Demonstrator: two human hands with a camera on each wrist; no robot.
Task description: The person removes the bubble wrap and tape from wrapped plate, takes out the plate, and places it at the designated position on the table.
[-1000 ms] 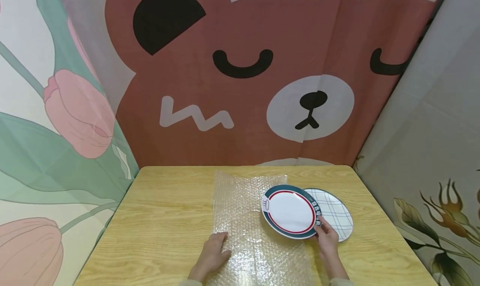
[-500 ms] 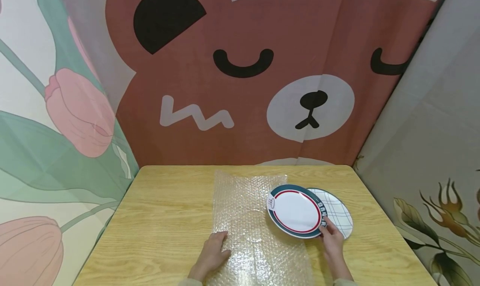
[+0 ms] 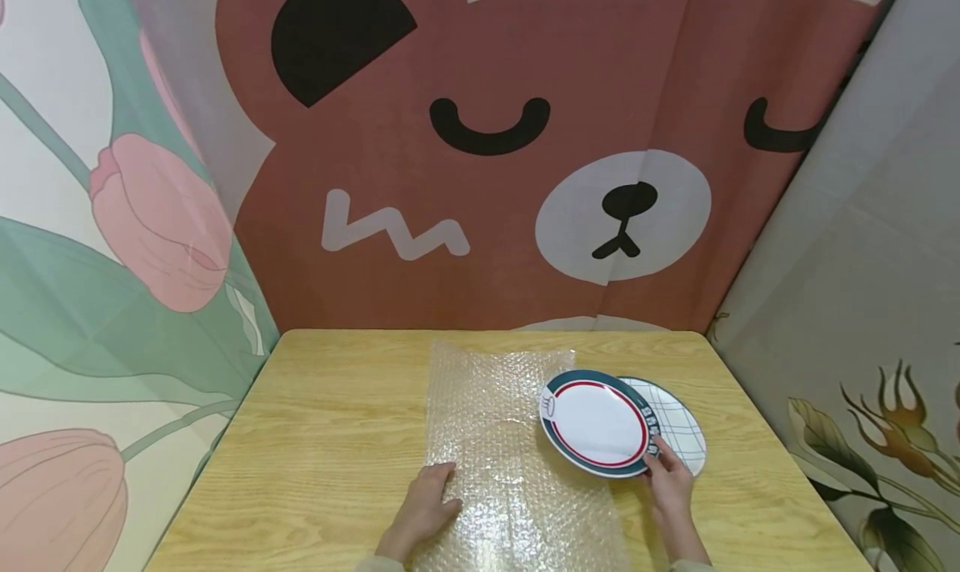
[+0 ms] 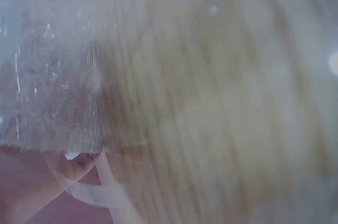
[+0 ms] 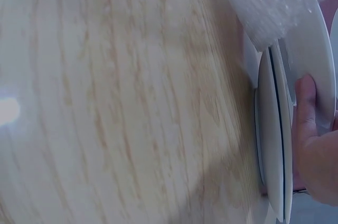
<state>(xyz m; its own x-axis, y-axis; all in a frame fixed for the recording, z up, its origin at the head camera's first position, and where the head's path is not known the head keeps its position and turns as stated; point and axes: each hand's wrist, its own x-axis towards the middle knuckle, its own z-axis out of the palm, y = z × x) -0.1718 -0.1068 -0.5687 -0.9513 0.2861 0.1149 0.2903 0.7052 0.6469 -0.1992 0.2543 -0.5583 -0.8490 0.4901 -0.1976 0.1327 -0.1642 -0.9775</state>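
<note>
My right hand pinches the right rim of a round plate with a white middle, a red ring and a teal border. The plate is held up, tilted. Behind it and partly hidden lies a white plate with a grid of thin lines. In the right wrist view, stacked plates lie on the table under the held plate. My left hand rests at the left edge of a sheet of bubble wrap, fingers relaxed, thumb apart.
A wooden table carries everything. Its back edge meets a curtain with a bear face. Patterned curtains hang close on the left and the right.
The teal-bordered plate has moved slightly right in my right hand, covering more of the grid-patterned plate and less of the bubble wrap. My left hand has stayed in place.
</note>
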